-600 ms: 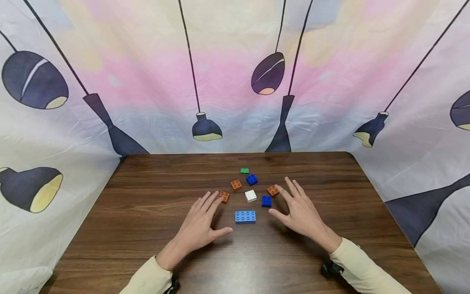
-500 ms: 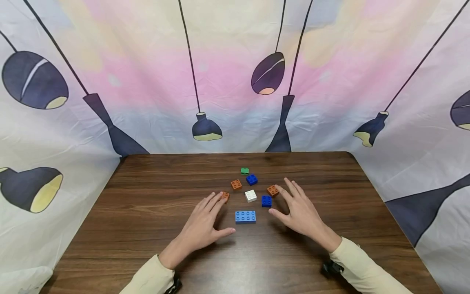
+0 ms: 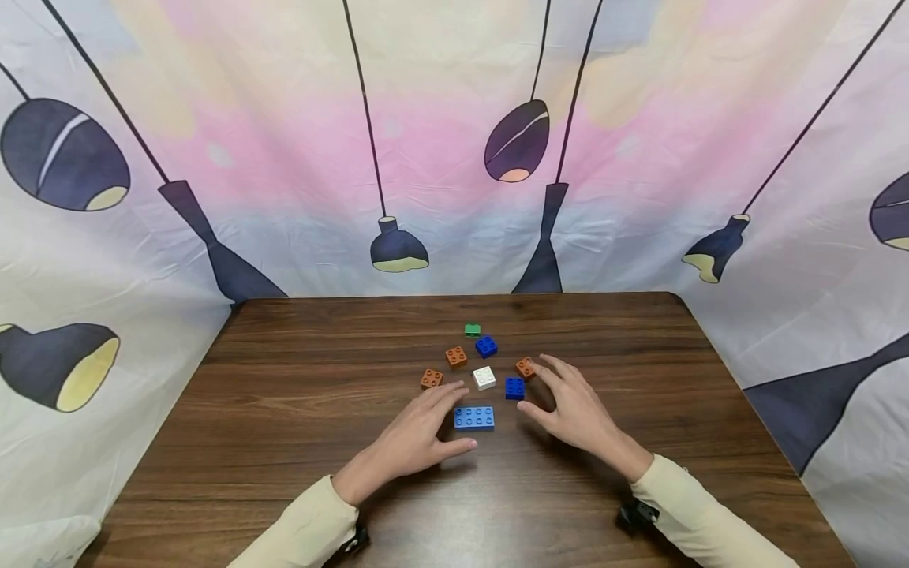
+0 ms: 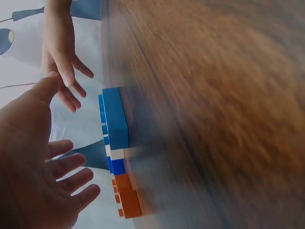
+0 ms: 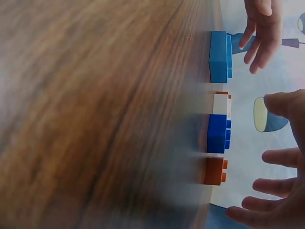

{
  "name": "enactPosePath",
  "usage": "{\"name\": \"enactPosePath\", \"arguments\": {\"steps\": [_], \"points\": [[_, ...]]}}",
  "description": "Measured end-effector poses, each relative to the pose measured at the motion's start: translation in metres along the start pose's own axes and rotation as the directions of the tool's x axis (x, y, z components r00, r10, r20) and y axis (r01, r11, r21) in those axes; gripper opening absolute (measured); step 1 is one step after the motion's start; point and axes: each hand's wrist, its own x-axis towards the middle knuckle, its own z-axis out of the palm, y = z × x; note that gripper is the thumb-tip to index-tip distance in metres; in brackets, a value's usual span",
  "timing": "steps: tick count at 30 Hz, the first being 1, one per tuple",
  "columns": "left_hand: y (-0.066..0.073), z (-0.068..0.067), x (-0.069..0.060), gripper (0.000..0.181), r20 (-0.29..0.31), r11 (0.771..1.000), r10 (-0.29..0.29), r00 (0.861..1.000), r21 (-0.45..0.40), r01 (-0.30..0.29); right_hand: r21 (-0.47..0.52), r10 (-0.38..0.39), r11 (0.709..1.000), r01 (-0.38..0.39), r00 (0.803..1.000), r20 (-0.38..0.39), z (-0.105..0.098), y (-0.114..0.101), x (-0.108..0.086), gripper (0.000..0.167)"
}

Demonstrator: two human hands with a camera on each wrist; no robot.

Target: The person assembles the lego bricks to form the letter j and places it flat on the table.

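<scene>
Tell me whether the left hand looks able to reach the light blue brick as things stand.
Probably yes: the left hand holds nothing and is beside the light blue brick, with no other brick between them. The right hand is on the brick's other side, leaving that approach free.

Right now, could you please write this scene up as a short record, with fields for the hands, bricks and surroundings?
left hand: holds nothing; nearest the light blue brick
right hand: holds nothing; nearest the rightmost orange brick and nearer dark blue brick
other bricks: white brick, green brick, farther dark blue brick, middle orange brick, leftmost orange brick
total bricks: eight
surface: brown table
backdrop: cloth printed with lamps
</scene>
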Motion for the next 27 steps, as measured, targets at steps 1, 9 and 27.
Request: {"name": "enactPosePath", "arguments": {"steps": [1, 9, 27], "points": [[0.001, 0.001, 0.001, 0.081, 0.01, 1.0, 0.0, 1.0, -0.01, 0.0, 0.005, 0.003, 1.0, -0.003, 1.0, 0.001, 0.001, 0.0, 0.0, 0.072], [0.001, 0.007, 0.008, 0.072, 0.058, 0.999, 0.007, 0.998, -0.042, -0.005, 0.046, -0.001, 0.999, 0.0, 1.0, 0.003, 0.006, -0.002, 0.006, 0.065], [-0.005, 0.021, 0.02, 0.051, 0.001, 0.998, 0.032, 0.999, -0.049, -0.032, 0.073, 0.102, 0.991, -0.109, 0.99, 0.096, 0.019, -0.001, 0.022, 0.051]]}}
